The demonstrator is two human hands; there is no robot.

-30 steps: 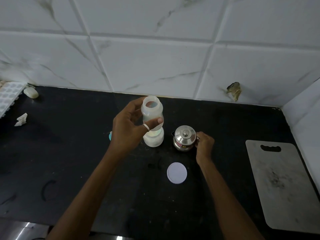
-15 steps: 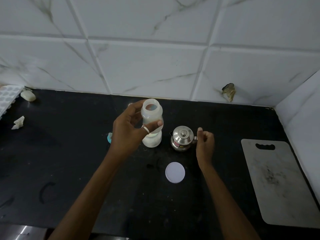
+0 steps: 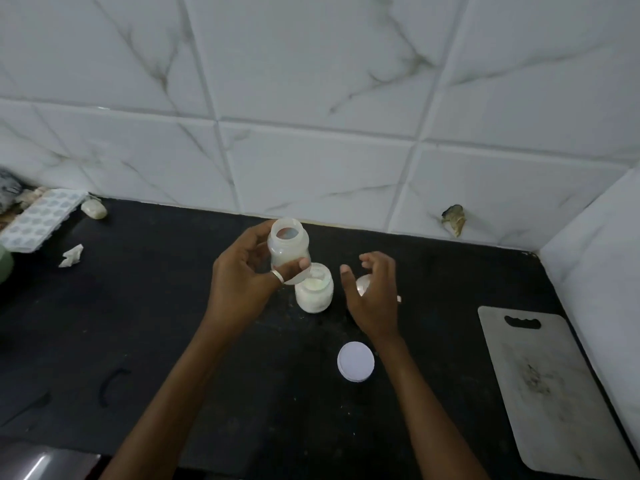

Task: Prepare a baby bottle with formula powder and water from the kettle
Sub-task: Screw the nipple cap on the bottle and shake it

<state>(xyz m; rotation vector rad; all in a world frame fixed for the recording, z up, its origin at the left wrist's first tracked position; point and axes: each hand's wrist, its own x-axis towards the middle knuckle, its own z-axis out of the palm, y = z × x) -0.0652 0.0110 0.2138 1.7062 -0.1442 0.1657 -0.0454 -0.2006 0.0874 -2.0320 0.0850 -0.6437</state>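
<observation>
My left hand [image 3: 242, 282] grips a translucent, uncapped baby bottle [image 3: 288, 249] and holds it upright above the black counter [image 3: 156, 323]. Just below and right of the bottle stands an open jar of white formula powder [image 3: 314, 289]. My right hand [image 3: 375, 292] hovers with its fingers spread and loosely bent, holding nothing. It covers most of the small steel kettle [image 3: 362, 284], of which only a shiny patch shows. The jar's round white lid [image 3: 355, 361] lies flat on the counter nearer to me.
A grey cutting board [image 3: 550, 386] lies at the right. A white moulded tray [image 3: 41, 218], a pale lump [image 3: 94, 208] and a crumpled scrap [image 3: 71, 255] sit at the far left. White marble tiles [image 3: 311, 150] wall the back and right.
My right hand has let go of the kettle's handle, lifted and opened above the kettle. My left hand still holds the bottle in about the same place.
</observation>
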